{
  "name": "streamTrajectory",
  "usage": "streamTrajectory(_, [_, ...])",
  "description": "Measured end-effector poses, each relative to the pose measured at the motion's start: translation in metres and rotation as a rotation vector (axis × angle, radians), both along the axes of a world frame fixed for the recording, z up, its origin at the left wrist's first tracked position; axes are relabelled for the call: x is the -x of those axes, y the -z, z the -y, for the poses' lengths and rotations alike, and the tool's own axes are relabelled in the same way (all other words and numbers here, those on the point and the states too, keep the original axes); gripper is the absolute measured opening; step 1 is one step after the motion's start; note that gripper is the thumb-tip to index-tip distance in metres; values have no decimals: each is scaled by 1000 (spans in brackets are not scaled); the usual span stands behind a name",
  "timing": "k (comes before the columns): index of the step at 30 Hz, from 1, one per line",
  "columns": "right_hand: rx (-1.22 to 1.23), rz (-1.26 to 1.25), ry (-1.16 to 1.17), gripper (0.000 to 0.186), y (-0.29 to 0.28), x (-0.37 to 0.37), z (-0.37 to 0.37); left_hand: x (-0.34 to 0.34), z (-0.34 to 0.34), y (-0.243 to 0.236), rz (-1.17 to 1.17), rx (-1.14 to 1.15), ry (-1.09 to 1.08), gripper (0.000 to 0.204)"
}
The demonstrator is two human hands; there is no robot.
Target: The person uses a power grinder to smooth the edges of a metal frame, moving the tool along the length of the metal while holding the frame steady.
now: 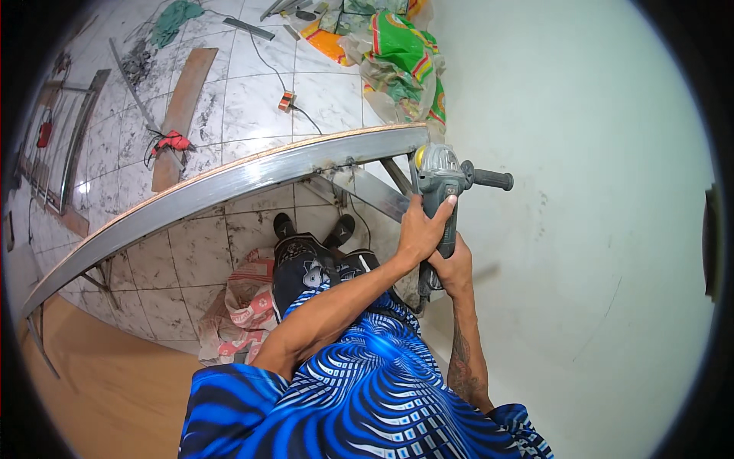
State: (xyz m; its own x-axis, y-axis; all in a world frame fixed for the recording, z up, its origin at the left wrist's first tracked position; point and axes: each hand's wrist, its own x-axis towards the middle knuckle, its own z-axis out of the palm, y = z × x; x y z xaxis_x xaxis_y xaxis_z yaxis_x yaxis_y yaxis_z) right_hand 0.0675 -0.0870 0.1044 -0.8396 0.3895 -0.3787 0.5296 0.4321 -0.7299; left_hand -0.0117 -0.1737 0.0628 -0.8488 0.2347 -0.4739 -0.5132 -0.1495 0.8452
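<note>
Both of my hands are closed on a grey angle grinder (440, 183), held upright beside the pale wall. My left hand (420, 231) wraps the body, its thumb lying along the top. Lower down, my right hand (454, 266) grips the rear of the handle. A black side handle (491, 179) sticks out to the right of the grinder's head. On the head's left side a bit of yellow shows, close to the right end of a long metal beam (252, 168). Whether the disc touches the metal I cannot tell.
The pale wall (566, 229) stands close on the right. Beyond the beam lie green and orange sacks (405, 57), an orange socket block (287, 101) on a cable, a wooden plank (186, 107) and a red power tool (174, 141). A crumpled sack (248, 306) lies by my legs.
</note>
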Motion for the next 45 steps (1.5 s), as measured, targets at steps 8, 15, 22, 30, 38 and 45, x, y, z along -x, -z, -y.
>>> streamTrajectory(8, [8,-6,-7,51,0,3,-4,0,-5,6,-14,-13,-10,72])
streamTrajectory(15, [38,24,0,52,0,7,-6,4,-5,3,14,12,12,69])
streamTrajectory(22, [32,5,-31,52,1,7,-9,1,-4,4,-34,-9,-41,67])
streamTrajectory(30, [34,-13,-23,52,4,5,-12,-1,-9,6,-43,12,-33,66])
streamTrajectory(38, [31,23,-21,53,4,2,-13,-6,-14,11,-56,0,-58,66])
streamTrajectory(45, [43,11,-3,54,4,5,-11,-2,-11,7,-49,40,-60,65])
